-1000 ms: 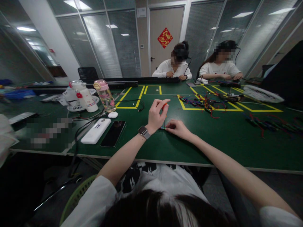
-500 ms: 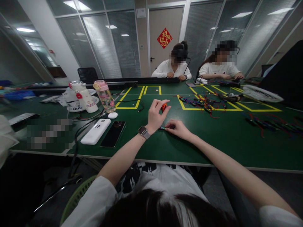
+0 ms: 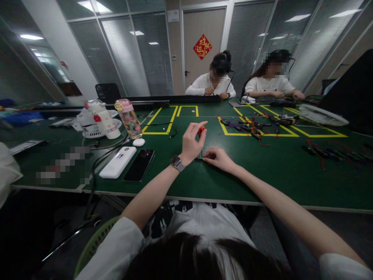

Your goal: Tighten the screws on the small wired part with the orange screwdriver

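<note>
My left hand [image 3: 192, 143] is closed around the orange and black handle of a screwdriver [image 3: 201, 131]. The tool stands upright, its thin dark shaft running down to a small circuit board [image 3: 199, 158] on the green table [image 3: 186, 182]. Fingers of my right hand [image 3: 219, 158] pinch the board's right end and keep it against the tabletop. My left palm and fingers cover part of the handle. Whether the tip sits in a screw is too small to tell.
Left of my arm lie a black phone [image 3: 139, 165], a white power bank [image 3: 118, 162] and a white earbud case [image 3: 138, 142]. A drink bottle [image 3: 129, 120] stands behind them. Wired boards [image 3: 250, 126] lie in yellow-taped areas at right. Two people sit across the table.
The fingers of my left hand have shifted slightly around the screwdriver handle. My right hand and the circuit board stay in place.
</note>
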The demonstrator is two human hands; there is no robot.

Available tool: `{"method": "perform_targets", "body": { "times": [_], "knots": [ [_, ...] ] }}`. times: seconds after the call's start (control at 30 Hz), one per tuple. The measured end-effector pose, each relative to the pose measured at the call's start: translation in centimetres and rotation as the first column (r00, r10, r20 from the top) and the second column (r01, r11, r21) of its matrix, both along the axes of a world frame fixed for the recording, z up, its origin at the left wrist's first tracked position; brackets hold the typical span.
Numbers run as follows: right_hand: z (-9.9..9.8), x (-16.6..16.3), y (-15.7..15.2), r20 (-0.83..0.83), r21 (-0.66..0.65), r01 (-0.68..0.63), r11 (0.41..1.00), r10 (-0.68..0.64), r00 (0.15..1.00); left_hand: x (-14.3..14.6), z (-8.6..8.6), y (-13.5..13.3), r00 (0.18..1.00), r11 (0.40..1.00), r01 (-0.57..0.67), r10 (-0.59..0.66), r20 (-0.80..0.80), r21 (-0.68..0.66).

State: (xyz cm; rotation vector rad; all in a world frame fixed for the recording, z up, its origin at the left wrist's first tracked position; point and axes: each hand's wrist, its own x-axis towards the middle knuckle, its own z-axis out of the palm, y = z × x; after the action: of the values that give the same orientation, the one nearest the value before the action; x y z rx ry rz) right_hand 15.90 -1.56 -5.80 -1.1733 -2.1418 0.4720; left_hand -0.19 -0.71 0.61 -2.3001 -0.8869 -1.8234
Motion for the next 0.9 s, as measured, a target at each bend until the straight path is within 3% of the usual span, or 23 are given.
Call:
{"method": "perform_targets", "body": {
  "times": [0.13,0.47,0.73,0.9],
  "knots": [
    [0.15,-0.07,-0.09,0.005,-0.004,0.005,1.0,-0.005,1.0,-0.01,-0.04,0.08,0.999,1.0,-0.017,0.017,0.03,0.016],
    [0.08,0.04,0.0,0.001,0.007,-0.017,1.0,0.017,1.0,-0.13,0.01,-0.1,0.996,0.994,0.088,-0.09,-0.016,-0.072],
    [0.18,0.0,-0.02,0.011,0.006,-0.01,1.0,0.01,1.0,-0.12,-0.07,0.26,0.999,0.999,0.016,-0.017,-0.032,-0.036],
    [0.24,0.0,-0.05,0.014,0.006,-0.007,1.0,0.007,1.0,-0.11,-0.06,0.04,0.998,0.998,0.045,-0.047,-0.045,-0.047]
  ]
}}
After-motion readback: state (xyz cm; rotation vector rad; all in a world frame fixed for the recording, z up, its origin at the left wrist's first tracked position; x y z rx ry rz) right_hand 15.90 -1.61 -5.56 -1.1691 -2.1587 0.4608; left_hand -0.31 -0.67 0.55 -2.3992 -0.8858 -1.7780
